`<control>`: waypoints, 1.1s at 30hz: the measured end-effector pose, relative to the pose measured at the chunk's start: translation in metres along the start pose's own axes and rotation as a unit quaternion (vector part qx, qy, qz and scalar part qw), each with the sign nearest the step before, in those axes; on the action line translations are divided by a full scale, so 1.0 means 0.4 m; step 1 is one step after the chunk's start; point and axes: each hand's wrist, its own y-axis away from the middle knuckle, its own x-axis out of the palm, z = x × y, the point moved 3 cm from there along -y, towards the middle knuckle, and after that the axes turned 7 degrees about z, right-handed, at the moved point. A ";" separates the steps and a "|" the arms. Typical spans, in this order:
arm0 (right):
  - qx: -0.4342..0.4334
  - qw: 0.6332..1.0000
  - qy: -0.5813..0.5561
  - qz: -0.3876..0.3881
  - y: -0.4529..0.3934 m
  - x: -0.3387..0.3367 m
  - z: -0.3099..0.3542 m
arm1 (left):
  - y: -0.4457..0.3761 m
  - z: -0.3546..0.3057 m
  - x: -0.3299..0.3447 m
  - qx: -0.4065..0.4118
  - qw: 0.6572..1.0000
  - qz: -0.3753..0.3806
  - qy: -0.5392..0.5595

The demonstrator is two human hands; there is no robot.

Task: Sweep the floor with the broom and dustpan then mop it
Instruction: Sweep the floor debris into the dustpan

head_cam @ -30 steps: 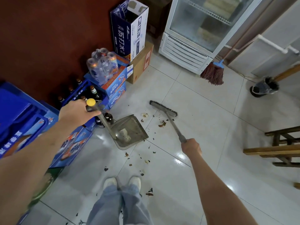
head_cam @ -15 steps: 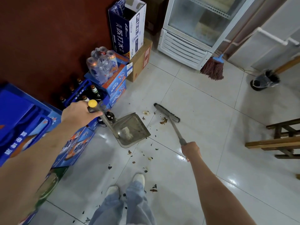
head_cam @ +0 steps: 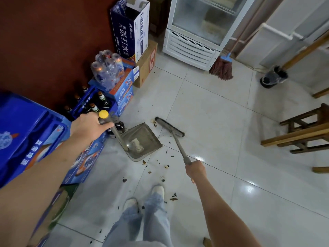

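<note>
My left hand [head_cam: 88, 128] grips the yellow-capped upright handle of the grey metal dustpan [head_cam: 142, 142], which rests on the white tiled floor with a pale crumpled scrap inside it. My right hand [head_cam: 195, 171] grips the grey handle of the broom [head_cam: 170, 126], whose dark brush head sits on the floor just right of the dustpan's mouth. Small dark and brown bits of debris [head_cam: 156, 164] lie scattered on the tiles between the dustpan and my shoes. A red string mop [head_cam: 221, 68] leans against the white fridge at the back.
Blue beer crates [head_cam: 26, 132], bottles and stacked cartons [head_cam: 130, 29] line the dark red wall on the left. A glass-door fridge [head_cam: 201, 29] stands at the back. Wooden stools [head_cam: 302, 132] sit on the right. Another brush head [head_cam: 274, 77] rests at the far right.
The broom head has swung left, close to the dustpan's mouth, pushing debris toward it. The dustpan stays in place.
</note>
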 end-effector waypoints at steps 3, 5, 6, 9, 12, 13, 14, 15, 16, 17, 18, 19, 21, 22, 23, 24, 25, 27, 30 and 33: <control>0.001 1.000 0.004 -0.015 0.015 0.012 -0.004 | 0.007 0.021 -0.003 0.001 1.000 -0.002 -0.002; 0.000 1.000 0.002 -0.022 0.019 0.014 -0.001 | 0.010 0.029 -0.006 -0.003 1.000 -0.004 -0.004; -0.001 1.000 0.000 -0.023 0.022 0.014 0.002 | 0.013 0.032 -0.007 -0.003 1.000 -0.004 -0.003; -0.017 0.999 -0.002 -0.029 0.015 -0.002 0.023 | 0.023 0.036 -0.009 -0.006 1.000 -0.007 -0.002; -0.028 0.999 0.022 -0.028 -0.003 -0.041 0.054 | 0.038 0.036 0.000 -0.021 1.000 -0.004 0.001; -0.033 0.999 0.031 -0.026 -0.011 -0.057 0.065 | 0.045 0.035 0.003 -0.027 1.000 -0.007 -0.003; -0.039 0.998 0.039 -0.026 -0.019 -0.073 0.078 | 0.052 0.035 0.009 -0.034 0.999 -0.010 -0.008; -0.047 0.997 0.049 -0.025 -0.029 -0.088 0.091 | 0.058 0.035 0.014 -0.039 0.999 -0.013 -0.010; -0.059 0.996 0.061 -0.024 -0.038 -0.099 0.104 | 0.064 0.035 0.020 -0.044 0.999 -0.013 -0.008; -0.071 0.994 0.075 -0.021 -0.049 -0.109 0.118 | 0.071 0.033 0.025 -0.047 0.999 -0.013 -0.003; -0.080 0.993 0.086 -0.018 -0.059 -0.118 0.130 | 0.077 0.030 0.028 -0.052 0.999 -0.011 0.003; -0.080 0.992 0.093 -0.018 -0.069 -0.126 0.140 | 0.085 0.026 0.031 -0.057 0.998 -0.008 0.008; -0.081 0.991 0.104 -0.021 -0.083 -0.138 0.157 | 0.100 0.016 0.032 -0.064 0.998 -0.010 0.013; -0.087 0.990 0.109 -0.021 -0.090 -0.140 0.164 | 0.108 0.011 0.032 -0.068 0.998 -0.014 0.013; -0.092 0.989 0.111 -0.018 -0.095 -0.141 0.170 | 0.115 0.008 0.032 -0.072 0.997 -0.017 0.012; -0.095 0.989 0.112 -0.015 -0.100 -0.140 0.176 | 0.121 0.008 0.033 -0.076 0.997 -0.018 0.009; -0.096 0.989 0.113 -0.011 -0.103 -0.139 0.180 | 0.127 0.010 0.034 -0.079 0.997 -0.017 0.006; -0.098 0.988 0.121 -0.004 -0.102 -0.136 0.184 | 0.139 0.019 0.040 -0.086 0.996 -0.015 0.001; -0.104 0.984 0.147 0.006 -0.094 -0.127 0.173 | 0.159 0.036 0.048 -0.093 0.995 -0.020 -0.027; -0.103 0.981 0.166 0.011 -0.079 -0.115 0.140 | 0.173 0.068 0.061 -0.089 0.995 -0.030 -0.026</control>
